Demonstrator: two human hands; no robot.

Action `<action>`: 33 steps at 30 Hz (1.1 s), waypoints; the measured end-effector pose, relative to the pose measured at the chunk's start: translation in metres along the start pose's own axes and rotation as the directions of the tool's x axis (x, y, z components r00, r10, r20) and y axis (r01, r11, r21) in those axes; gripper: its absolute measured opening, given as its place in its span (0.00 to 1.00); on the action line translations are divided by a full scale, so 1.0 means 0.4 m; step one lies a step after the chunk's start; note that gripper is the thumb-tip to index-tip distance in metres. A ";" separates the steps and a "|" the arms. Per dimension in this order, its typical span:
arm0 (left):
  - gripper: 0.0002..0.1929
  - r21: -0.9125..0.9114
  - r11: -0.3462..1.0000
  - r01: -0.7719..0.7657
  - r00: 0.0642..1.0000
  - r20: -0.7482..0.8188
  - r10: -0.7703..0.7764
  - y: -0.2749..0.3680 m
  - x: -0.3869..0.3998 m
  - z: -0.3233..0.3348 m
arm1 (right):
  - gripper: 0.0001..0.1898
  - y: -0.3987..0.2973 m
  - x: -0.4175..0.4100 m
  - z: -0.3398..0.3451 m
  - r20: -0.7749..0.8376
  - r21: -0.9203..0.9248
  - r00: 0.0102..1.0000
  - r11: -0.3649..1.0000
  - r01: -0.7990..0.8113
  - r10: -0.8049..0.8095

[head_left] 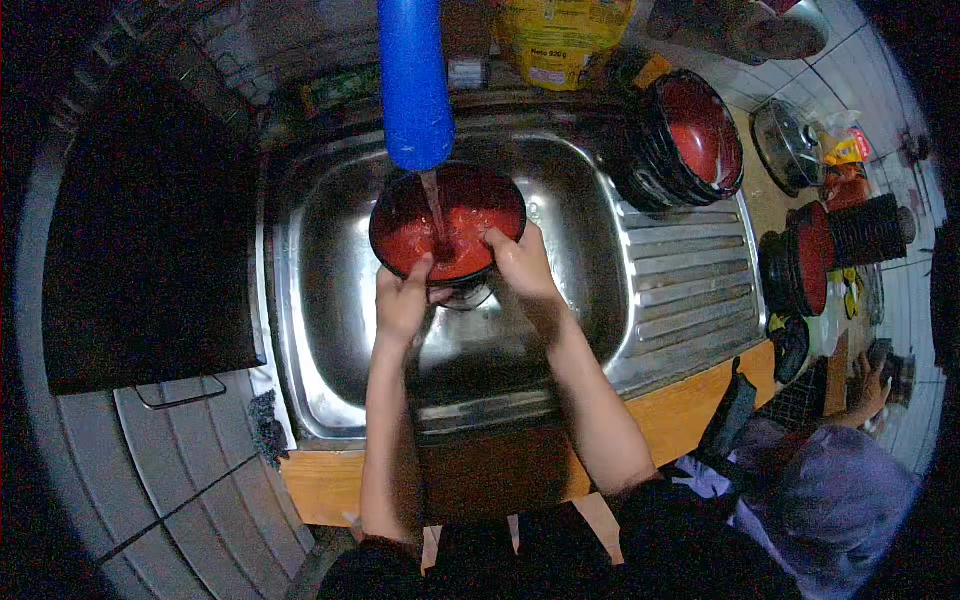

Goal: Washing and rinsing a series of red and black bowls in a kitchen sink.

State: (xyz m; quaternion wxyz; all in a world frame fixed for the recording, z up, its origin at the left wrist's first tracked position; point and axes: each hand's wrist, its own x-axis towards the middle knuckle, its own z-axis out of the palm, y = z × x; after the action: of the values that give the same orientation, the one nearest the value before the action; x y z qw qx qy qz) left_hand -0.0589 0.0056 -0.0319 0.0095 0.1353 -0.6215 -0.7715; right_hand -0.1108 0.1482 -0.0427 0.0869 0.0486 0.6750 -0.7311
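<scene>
Both hands hold one bowl, red inside and black outside (469,251), tilted over a stainless steel sink basin (487,375). My left hand (405,300) grips its near left rim, the thumb over the edge. On the right rim, my right hand (517,259) has its thumb inside the bowl. Water runs into the bowl from beneath a blue tube-shaped spout cover (418,90). Its underside and the fingers beneath are mostly hidden.
Stacked red-and-black bowls (697,142) stand by the ribbed drainboard (690,277). A yellow pouch (562,45) is behind the sink. Farther right are a glass lid (787,146) and more bowls (810,259). Another person (832,502) is at lower right, one hand reaching over the counter.
</scene>
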 end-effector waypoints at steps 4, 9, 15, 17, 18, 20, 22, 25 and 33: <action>0.20 0.447 0.894 -0.036 0.993 -0.087 0.084 0.003 -0.003 -0.056 | 0.21 -0.037 -0.021 0.006 -0.068 -0.253 0.957 0.933 0.256 -0.282; 0.28 0.868 0.486 -0.104 0.956 -0.048 0.289 0.035 -0.021 -0.017 | 0.27 -0.053 -0.042 0.025 0.150 -0.644 0.876 0.627 0.439 -0.459; 0.21 0.887 0.282 -0.366 0.651 0.027 0.758 0.060 0.004 -0.036 | 0.21 -0.021 -0.027 0.035 0.044 -0.407 0.929 0.843 0.352 -0.367; 0.17 0.644 0.670 -0.369 0.737 -0.236 0.633 0.072 0.002 0.002 | 0.16 0.027 -0.003 0.021 -0.020 -0.274 0.934 0.900 0.337 -0.356; 0.17 0.511 0.785 -0.351 0.784 -0.298 0.545 0.057 0.009 -0.004 | 0.15 0.067 0.019 0.023 -0.085 -0.143 0.957 0.954 0.263 -0.277; 0.18 0.356 0.879 -0.319 0.831 -0.341 0.440 0.017 0.019 -0.005 | 0.14 0.082 0.031 0.032 -0.067 0.164 0.978 0.965 0.206 -0.198; 0.19 0.072 0.995 0.063 0.946 -0.322 -0.036 -0.002 0.009 0.010 | 0.13 0.080 0.033 0.036 -0.072 0.171 0.978 0.964 0.205 -0.195; 0.18 0.349 0.936 -0.045 0.922 -0.345 0.173 0.004 0.001 -0.007 | 0.15 0.022 0.010 0.028 -0.046 0.052 0.986 0.985 0.162 -0.159; 0.30 0.797 0.496 -0.344 0.776 -0.056 0.628 0.057 -0.013 0.022 | 0.32 -0.067 -0.044 0.009 0.131 -0.524 0.800 0.644 0.557 -0.585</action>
State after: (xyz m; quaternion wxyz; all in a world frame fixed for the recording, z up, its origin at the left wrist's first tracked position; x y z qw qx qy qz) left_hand -0.0592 0.0097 -0.0072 0.2806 0.0732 -0.8819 -0.3717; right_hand -0.0987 0.1478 -0.0128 -0.1550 -0.1747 0.8341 -0.4996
